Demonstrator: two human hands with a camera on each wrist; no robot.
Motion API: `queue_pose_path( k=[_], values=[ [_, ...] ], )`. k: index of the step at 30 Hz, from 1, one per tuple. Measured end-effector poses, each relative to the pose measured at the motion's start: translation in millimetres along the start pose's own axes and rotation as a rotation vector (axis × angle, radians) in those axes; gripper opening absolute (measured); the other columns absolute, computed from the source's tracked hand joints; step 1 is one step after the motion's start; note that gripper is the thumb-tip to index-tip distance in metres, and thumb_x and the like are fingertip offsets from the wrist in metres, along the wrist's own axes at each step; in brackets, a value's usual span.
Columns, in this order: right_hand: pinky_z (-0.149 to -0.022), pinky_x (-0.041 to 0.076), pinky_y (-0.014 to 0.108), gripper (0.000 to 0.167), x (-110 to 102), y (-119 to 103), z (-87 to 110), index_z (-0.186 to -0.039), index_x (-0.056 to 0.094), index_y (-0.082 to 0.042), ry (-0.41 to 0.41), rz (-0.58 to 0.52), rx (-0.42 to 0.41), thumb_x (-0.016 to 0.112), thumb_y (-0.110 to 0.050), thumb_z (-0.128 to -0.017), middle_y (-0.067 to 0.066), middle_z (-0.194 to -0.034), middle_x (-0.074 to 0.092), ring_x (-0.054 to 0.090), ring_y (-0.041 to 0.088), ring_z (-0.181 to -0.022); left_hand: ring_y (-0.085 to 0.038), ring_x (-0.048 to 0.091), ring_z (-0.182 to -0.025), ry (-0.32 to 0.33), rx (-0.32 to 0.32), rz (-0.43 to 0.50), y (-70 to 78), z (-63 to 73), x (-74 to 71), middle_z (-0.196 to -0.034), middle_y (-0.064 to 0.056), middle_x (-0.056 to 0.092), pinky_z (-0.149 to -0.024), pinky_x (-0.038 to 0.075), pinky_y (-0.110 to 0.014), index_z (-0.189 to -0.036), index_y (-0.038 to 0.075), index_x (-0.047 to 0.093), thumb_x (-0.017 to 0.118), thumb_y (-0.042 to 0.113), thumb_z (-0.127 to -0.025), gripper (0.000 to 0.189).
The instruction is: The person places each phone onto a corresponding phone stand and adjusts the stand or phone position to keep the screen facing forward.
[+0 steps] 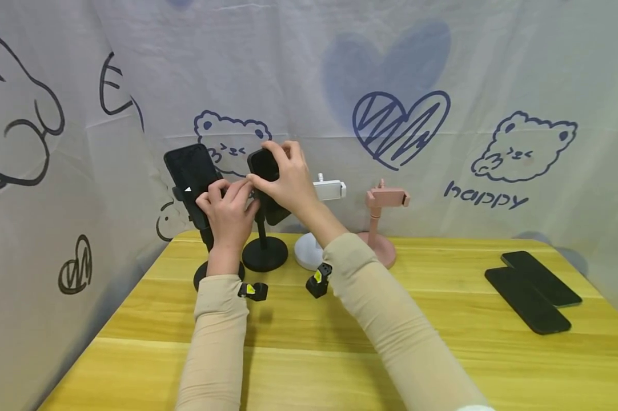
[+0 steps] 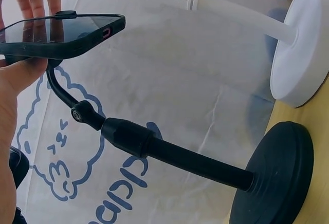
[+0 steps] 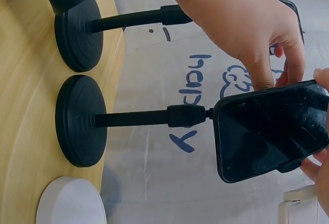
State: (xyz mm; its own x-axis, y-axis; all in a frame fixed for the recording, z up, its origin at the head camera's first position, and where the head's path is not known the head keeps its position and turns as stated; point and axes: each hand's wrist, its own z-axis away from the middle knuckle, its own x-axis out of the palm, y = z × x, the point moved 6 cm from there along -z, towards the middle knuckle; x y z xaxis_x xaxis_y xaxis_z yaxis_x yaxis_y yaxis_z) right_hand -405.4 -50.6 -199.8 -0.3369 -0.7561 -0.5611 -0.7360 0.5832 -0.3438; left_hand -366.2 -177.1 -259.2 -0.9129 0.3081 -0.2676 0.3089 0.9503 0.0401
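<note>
A black smartphone (image 3: 272, 131) sits tilted in the clamp of a black phone stand (image 2: 200, 165), the second from the left. My right hand (image 1: 291, 177) grips its upper part, thumb at one edge and fingers at the other. My left hand (image 1: 230, 214) pinches the opposite long edge near the clamp; its thumb shows in the left wrist view, and some fingertips are hidden behind the phone. Just left, another smartphone (image 1: 191, 168) leans in the first black stand (image 3: 77, 34), partly covered by my left hand in the head view.
To the right stand a white phone stand (image 1: 330, 189) and a pink one (image 1: 387, 198), both with bare clamps. Two dark smartphones (image 1: 527, 299) lie overlapping at the right of the wooden table (image 1: 299, 365). A cloth with drawings (image 1: 520, 57) hangs behind.
</note>
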Motion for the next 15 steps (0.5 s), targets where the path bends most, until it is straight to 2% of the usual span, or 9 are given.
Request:
queue_pose_path(
  k=[6,15],
  values=[
    [-0.095,0.047,0.041,0.063,-1.6,0.1,-1.7,-0.138,0.05,-0.013,-0.008,0.007,0.011,0.073,-0.039,-0.086,0.018,-0.129,0.043,0.049,0.029,-0.112,-0.03,0.046,-0.103,0.026,0.015,0.005,1.1,0.6,-0.6,-0.107,-0.007,0.073,-0.081,0.023,-0.053,-0.111,0.011,0.073,0.071,0.023,-0.089,0.025],
    [-0.098,0.046,0.041,0.064,-1.8,1.5,-2.1,-0.14,0.048,-0.012,-0.021,0.011,0.031,0.072,-0.04,-0.087,0.018,-0.132,0.042,0.048,0.029,-0.115,-0.03,0.047,-0.104,0.025,0.018,0.01,0.0,1.3,-1.5,-0.107,-0.007,0.073,-0.082,0.023,-0.053,-0.114,0.013,0.072,0.07,0.024,-0.089,0.027]
  ],
)
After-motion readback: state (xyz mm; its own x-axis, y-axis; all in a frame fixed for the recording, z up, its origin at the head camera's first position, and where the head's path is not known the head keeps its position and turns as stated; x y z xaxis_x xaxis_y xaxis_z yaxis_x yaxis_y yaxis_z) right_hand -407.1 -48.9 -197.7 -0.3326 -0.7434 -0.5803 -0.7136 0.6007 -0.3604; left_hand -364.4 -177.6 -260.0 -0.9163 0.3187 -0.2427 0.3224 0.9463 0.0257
